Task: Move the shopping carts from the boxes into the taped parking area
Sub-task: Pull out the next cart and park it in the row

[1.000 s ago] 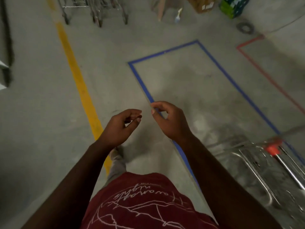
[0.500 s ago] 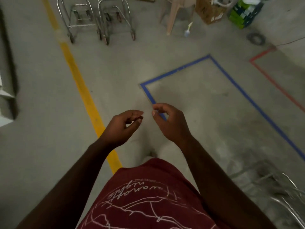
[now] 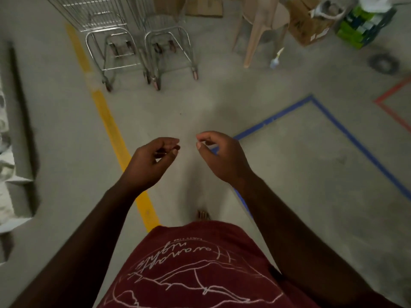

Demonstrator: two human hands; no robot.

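Two metal shopping carts stand side by side at the top of the view, the left cart (image 3: 106, 38) beside the right cart (image 3: 169, 45), both well ahead of my hands. My left hand (image 3: 153, 161) and my right hand (image 3: 220, 152) hover in front of my chest, fingers loosely curled, holding nothing. The blue taped parking area (image 3: 347, 132) lies on the floor to the right, its near corner partly hidden behind my right hand.
A yellow floor line (image 3: 111, 130) runs diagonally left of my hands. A beige plastic chair (image 3: 260, 25), cardboard boxes (image 3: 307, 25) and a green package (image 3: 360, 27) sit at the back right. Red tape (image 3: 391, 94) marks another area at far right. A white shelf edge (image 3: 6, 165) is at left.
The view has swung up and left: the carts ahead came closer and larger, the blue box slid right, and the cart at bottom right left the frame. My hands stayed empty.
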